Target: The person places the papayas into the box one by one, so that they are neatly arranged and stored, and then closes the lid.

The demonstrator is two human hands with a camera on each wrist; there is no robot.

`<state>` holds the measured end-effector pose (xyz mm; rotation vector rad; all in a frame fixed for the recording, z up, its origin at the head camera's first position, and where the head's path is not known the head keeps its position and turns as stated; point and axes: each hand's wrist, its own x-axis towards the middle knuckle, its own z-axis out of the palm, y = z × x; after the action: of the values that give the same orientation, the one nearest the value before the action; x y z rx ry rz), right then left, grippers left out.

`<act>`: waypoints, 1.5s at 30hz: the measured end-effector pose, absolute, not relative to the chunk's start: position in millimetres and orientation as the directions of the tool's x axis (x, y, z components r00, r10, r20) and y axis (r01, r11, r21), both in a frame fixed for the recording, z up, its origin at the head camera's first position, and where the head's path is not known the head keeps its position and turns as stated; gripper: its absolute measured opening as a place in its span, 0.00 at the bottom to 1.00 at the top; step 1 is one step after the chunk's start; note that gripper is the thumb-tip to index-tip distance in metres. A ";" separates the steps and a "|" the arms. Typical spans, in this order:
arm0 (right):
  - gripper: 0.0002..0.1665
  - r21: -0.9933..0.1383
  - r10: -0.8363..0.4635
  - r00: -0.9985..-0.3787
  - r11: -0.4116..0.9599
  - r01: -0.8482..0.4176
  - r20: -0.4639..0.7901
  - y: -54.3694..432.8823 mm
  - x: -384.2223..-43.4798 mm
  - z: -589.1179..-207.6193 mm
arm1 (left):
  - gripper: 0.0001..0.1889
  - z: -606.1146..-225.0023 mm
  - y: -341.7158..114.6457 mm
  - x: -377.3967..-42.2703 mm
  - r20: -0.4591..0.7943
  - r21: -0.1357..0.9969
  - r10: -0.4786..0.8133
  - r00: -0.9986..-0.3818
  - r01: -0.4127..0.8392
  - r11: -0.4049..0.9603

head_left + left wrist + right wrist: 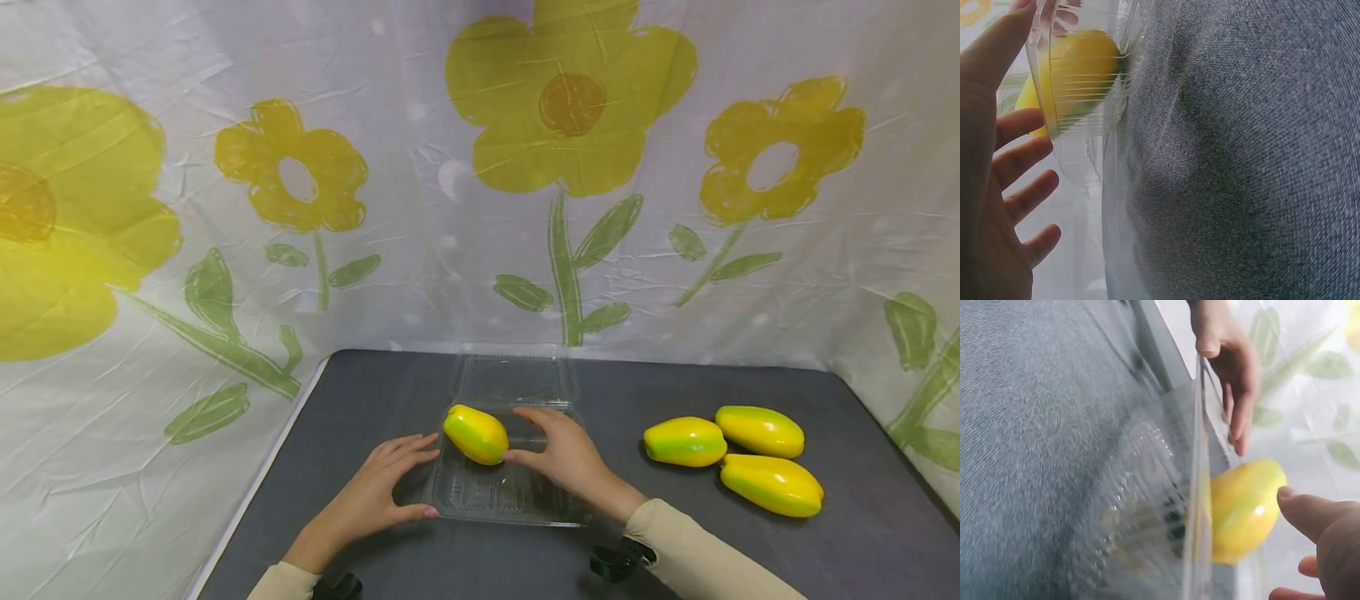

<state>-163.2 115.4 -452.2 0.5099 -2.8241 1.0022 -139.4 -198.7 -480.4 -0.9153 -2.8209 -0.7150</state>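
Note:
A yellow-green papaya (476, 435) lies tilted in the left part of a clear plastic clamshell box (517, 510), whose lid (514, 379) is folded back toward the wall. My left hand (375, 487) is at the box's left side, fingers spread, with the thumb tip right at the near left rim. In the left wrist view the papaya (1082, 78) shows through the ribbed wall, close to those fingers. My right hand (566, 454) is over the box, its thumb tip beside the right end of the fruit and its fingers apart from it.
Three more papayas, one at the left (684, 442), one behind (761, 431) and one in front (772, 486), lie grouped on the right of the dark grey table (360, 392). A white cloth with printed yellow flowers (420, 250) hangs behind the table.

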 end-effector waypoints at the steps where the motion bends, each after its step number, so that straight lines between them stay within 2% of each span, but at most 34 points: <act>1: 0.41 -0.587 -0.278 -0.938 0.731 -0.347 0.207 118.1 -162.7 -450.9 | 0.46 -480.4 -198.9 -139.3 0.225 0.406 0.533 -0.816 0.576 0.709; 16: 0.40 -0.540 -0.278 -0.917 0.744 -0.395 0.287 179.7 -156.6 -444.3 | 0.45 -482.5 -200.3 -139.8 0.231 0.400 0.536 -0.812 0.582 0.708; 35: 0.41 -0.485 -0.161 -0.948 0.828 -0.280 0.273 266.3 -151.0 -440.5 | 0.45 -481.7 -198.9 -139.9 0.223 0.392 0.536 -0.815 0.578 0.716; 45: 0.42 -0.497 -0.130 -0.965 0.837 -0.230 0.228 298.9 -149.0 -439.1 | 0.45 -482.6 -197.7 -137.5 0.233 0.387 0.526 -0.818 0.574 0.721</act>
<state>-149.0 298.9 -439.1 0.2799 -2.8319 0.8000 -137.5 -197.7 -482.6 -0.9032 -2.8152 -0.6869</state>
